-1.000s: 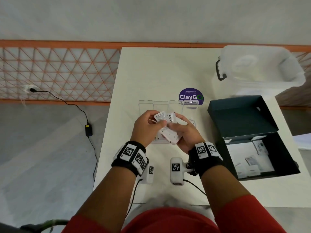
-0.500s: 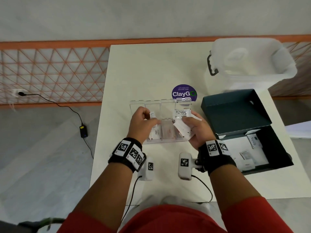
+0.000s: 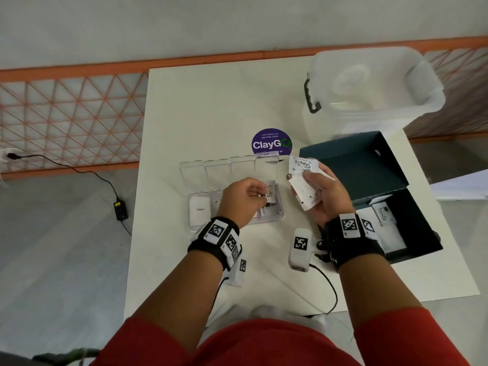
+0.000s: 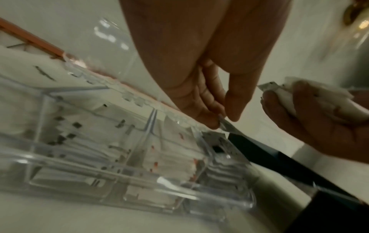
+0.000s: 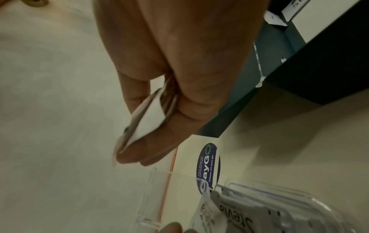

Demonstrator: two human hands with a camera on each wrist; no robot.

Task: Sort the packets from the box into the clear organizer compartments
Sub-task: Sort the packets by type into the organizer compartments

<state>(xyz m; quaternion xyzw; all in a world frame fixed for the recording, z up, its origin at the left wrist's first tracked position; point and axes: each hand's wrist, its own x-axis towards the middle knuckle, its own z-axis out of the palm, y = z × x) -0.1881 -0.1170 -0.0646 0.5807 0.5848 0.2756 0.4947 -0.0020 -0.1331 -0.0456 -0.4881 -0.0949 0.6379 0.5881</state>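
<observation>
A clear organizer [image 3: 195,227] with raised lids lies mid-table, white packets in its compartments. Over its rightmost compartment my left hand [image 3: 244,196] pinches a white Stevia packet [image 3: 270,192] between thumb and fingers; the left wrist view shows the packet's edge [image 4: 224,124] just above the organizer [image 4: 123,173]. To the right, my right hand [image 3: 320,192] grips a bunch of white packets [image 3: 302,178], seen edge-on in the right wrist view [image 5: 144,122]. The dark box [image 3: 420,228] sits open at the right with more packets [image 3: 383,215] inside.
A translucent lidded tub [image 3: 375,85] stands at the back right. A purple ClayGo sticker [image 3: 272,142] lies behind the organizer. The table's left edge [image 3: 137,207] drops to the floor, where a cable and adapter [image 3: 120,211] lie.
My hands have come apart. The left one took a single packet and carried it rightward over the organizer's rightmost compartment, while the right one drew away to the right with the remaining packets.
</observation>
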